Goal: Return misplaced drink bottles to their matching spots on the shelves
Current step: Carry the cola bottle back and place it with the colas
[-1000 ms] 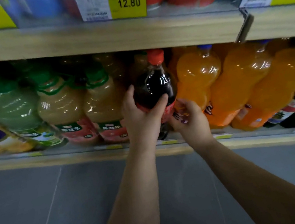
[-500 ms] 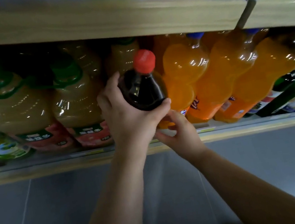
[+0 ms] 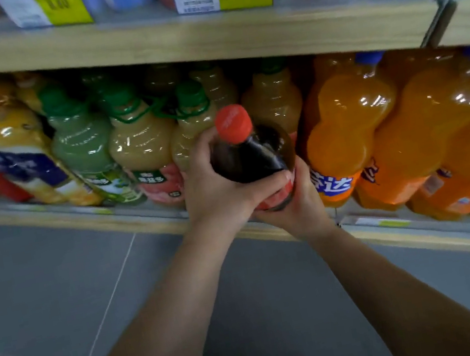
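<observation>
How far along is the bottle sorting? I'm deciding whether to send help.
Done: nothing visibly finished. In hand: the dark cola bottle with a red cap is out of the row, gripped by the left hand and right hand, between juice bottles and orange soda bottles. Left: shelving it with matching colas, not identifiable here.

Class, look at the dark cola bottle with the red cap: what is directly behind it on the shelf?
Behind the cola bottle stand pale juice bottles, with orange soda bottles to their right. Both hands and the bottle cover their lower labels and the shelf spot it came from.

Dark cola bottle (image 3: 250, 156), seemingly red cap (image 3: 233, 124)
</observation>
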A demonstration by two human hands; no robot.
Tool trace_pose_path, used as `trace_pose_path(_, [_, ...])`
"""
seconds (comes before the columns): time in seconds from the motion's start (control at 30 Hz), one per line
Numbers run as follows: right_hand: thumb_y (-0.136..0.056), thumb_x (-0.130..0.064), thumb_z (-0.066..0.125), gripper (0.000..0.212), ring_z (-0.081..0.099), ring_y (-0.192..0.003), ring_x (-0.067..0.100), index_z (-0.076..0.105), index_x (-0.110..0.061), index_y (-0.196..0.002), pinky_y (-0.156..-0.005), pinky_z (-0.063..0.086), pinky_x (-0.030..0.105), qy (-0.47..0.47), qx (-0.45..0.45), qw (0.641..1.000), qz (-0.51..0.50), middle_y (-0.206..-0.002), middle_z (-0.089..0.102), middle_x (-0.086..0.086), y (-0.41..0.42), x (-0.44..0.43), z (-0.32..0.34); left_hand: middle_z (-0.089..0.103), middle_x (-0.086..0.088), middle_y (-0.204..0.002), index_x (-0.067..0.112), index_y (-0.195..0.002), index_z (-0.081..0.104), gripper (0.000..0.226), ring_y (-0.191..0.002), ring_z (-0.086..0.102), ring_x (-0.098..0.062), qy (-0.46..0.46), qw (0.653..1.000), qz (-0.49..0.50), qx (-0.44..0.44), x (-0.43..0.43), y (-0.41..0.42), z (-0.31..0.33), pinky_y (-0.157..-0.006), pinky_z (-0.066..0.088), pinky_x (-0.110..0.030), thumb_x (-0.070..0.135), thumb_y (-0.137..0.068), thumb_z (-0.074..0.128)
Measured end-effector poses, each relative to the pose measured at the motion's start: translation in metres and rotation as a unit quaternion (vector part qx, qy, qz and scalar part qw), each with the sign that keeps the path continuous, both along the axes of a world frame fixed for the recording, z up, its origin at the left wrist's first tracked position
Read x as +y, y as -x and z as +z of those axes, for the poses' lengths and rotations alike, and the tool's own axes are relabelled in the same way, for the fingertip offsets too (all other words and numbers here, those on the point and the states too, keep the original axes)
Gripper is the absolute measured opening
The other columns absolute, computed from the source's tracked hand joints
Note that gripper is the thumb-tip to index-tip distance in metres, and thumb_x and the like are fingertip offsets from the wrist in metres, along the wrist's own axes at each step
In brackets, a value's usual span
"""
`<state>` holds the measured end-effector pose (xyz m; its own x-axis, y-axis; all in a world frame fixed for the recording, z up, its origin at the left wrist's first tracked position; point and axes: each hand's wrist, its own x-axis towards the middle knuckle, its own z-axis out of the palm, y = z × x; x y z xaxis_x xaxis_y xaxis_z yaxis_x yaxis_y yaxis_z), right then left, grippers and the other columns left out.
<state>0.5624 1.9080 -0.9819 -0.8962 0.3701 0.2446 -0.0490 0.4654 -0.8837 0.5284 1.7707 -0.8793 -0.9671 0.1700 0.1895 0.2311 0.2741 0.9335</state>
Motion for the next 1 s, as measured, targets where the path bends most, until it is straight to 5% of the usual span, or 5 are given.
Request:
trace_pose_path(0.17, [-0.045, -0.058, 0.086, 0.116, 0.051, -0.12, 0.008, 0.024, -0.027, -0.138, -0.096, 0.048, 0.033, -0.001, 0.028, 0.998, 0.061, -0.129, 0.046, -0.015, -0.007, -0.01, 0.014, 0.064, 0.018, -0.111, 0.041, -0.112, 0.054, 0.089, -0.104, 0.06, -0.001, -0.008, 0.998, 0.062, -0.015, -0.017, -0.006, 0.017, -0.091, 0.052, -0.036, 0.055, -0.03, 0.086])
trace_pose_path(0.5, [-0.029, -0.054, 0.092, 0.11, 0.059, -0.084, -0.003, 0.025, -0.071, -0.115, -0.048, 0.049, 0.009, 0.065, -0.253, 0.958, 0.122, -0.101, 0.054, -0.03, -0.059, -0.038, 0.111, 0.063, 0.018, -0.102, 0.041, -0.107, 0.056, 0.079, -0.095, 0.059, 0.004, 0.055, 0.967, 0.141, -0.205, -0.052, -0.046, 0.107, -0.086, 0.053, -0.035, 0.056, -0.033, 0.079])
trace_pose_path(0.7, [-0.032, -0.06, 0.088, 0.109, 0.052, -0.088, -0.016, 0.024, -0.063, -0.12, -0.065, 0.039, 0.004, 0.017, -0.288, 0.946, 0.151, -0.104, 0.052, -0.032, -0.071, -0.06, 0.269, 0.057, 0.023, -0.099, 0.038, -0.115, 0.051, 0.091, -0.094, 0.056, -0.004, 0.033, 0.952, 0.149, -0.266, -0.08, -0.055, 0.248, -0.071, 0.043, -0.018, 0.058, -0.03, 0.077])
trace_pose_path(0.87, [-0.034, -0.056, 0.087, 0.118, 0.054, -0.102, 0.006, 0.02, -0.052, -0.131, -0.084, 0.051, 0.03, 0.004, -0.283, 0.946, 0.159, -0.106, 0.05, -0.026, -0.086, -0.087, 0.418, 0.057, 0.021, -0.098, 0.035, -0.115, 0.052, 0.088, -0.089, 0.054, -0.001, 0.015, 0.959, 0.138, -0.247, -0.111, -0.069, 0.385, -0.07, 0.042, -0.018, 0.058, -0.034, 0.079])
trace_pose_path(1.0, [-0.029, -0.065, 0.083, 0.116, 0.055, -0.092, -0.002, 0.023, -0.051, -0.128, -0.076, 0.048, 0.021, -0.007, -0.278, 0.949, 0.15, -0.098, 0.051, -0.029, -0.115, -0.114, 0.502, 0.064, 0.025, -0.097, 0.046, -0.102, 0.054, 0.073, -0.089, 0.06, 0.006, -0.014, 0.968, 0.082, -0.236, -0.143, -0.093, 0.466, -0.067, 0.05, -0.016, 0.062, -0.035, 0.079])
